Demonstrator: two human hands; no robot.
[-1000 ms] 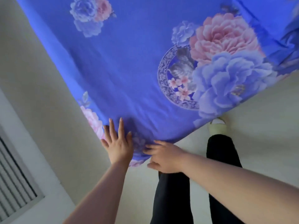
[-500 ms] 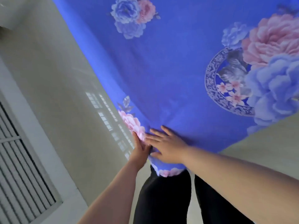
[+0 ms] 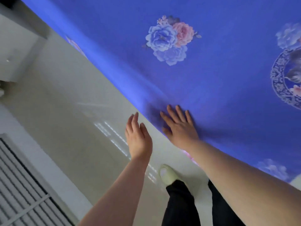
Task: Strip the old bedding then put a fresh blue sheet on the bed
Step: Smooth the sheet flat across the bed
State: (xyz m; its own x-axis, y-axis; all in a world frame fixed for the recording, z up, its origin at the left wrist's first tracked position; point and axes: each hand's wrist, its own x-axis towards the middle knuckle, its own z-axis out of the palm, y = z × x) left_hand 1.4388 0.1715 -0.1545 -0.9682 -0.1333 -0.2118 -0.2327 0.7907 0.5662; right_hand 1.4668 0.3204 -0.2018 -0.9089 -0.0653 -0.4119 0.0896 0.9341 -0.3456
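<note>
Blue sheet (image 3: 203,75) is spread flat over the bed, floral print up, its long edge running diagonally across the view and hanging over the side next to the pale glossy floor (image 3: 68,111). No old bedding is seen, so the strip step is judged done and the fitting step in hand: smoothing along the bed's side edge.

Right hand (image 3: 179,126) is laid palm-down on the sheet just inside that edge, grip apart, fingers straight and spread, nothing pinched. Faint creases fan out from it toward the top of the bed (fabric looks pressed, not pulled). Left hand (image 3: 138,137) is held in the air just off the edge, over the floor, grip apart, fingers straight and together, touching nothing that can be seen.

One foot in a light shoe (image 3: 167,174) is planted on the floor close to the bed; a slatted grille (image 3: 21,193) sits at lower left.

Next move, as judged: the creases near the right hand need to be swept flat toward the edge, and the overhang should be tucked or evened. Whether the overhang is already tucked under the mattress cannot be told from this angle.
</note>
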